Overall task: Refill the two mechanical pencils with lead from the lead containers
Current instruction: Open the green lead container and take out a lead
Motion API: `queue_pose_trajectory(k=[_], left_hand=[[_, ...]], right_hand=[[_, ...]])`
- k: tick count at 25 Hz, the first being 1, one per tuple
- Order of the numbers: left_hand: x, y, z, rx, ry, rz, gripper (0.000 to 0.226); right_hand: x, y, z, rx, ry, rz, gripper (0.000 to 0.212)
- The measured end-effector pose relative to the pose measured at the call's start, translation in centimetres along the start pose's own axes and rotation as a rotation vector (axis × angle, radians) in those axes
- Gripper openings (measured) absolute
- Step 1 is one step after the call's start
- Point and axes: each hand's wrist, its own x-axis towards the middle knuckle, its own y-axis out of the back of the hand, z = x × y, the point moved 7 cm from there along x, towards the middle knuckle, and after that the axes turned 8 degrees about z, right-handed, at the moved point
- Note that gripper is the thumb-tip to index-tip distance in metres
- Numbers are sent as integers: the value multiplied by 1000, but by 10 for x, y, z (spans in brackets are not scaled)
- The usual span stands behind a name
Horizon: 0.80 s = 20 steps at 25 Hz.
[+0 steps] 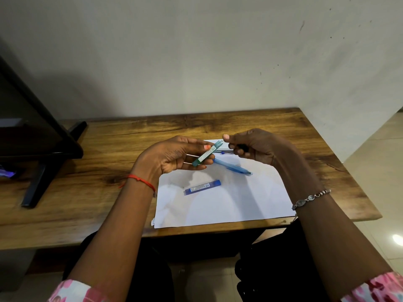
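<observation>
Left hand (172, 155): raised over the table (113, 162), fingers and thumb clamped on the green lead container (204, 154). The container is tilted, its dark green base toward 7 o'clock and its open top toward 1 o'clock. A few thin leads (221, 141) stick out of the top.

Right hand (255, 144): at 3 o'clock from the left one, close to it but not touching. Its lower fingers are curled round a small dark item (241, 147); can't tell what it is. The thumb tip sits right at the lead ends, and I can't tell if it actually pinches them.

White paper sheet (239, 203) lies flat on the table under both hands, with its near edge at the table's front edge.

On the sheet:
- Blue mechanical pencil (232, 166) lies diagonally just below the hands, tip pointing to 4 o'clock, back end hidden behind the left fingers.
- Blue lead container (202, 188) lies at 7 o'clock from that pencil, apart from it, roughly level with a slight rise to the right.
- A second slim item with a blue end (222, 152) lies at the sheet's far edge, mostly hidden by the hands. Probably the other pencil, but too covered to confirm.

Red thread (141, 180) on the left wrist, metal bracelet (311, 198) on the right. Black monitor (32, 127) on its stand at 9 o'clock on the table, well apart from the sheet.
</observation>
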Motion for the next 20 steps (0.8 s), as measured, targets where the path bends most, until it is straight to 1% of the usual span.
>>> queue_pose_trajectory(k=[9, 12, 20], left_hand=[[7, -3, 0, -52, -34, -38, 15], [9, -3, -1, -48, -47, -42, 15], [13, -1, -2, -69, -58, -36, 13]], right_hand=[[-6, 0, -28, -26, 356, 15, 29], [-7, -1, -31, -32, 408, 4, 29], [-7, 2, -38, -31, 503, 73, 25]])
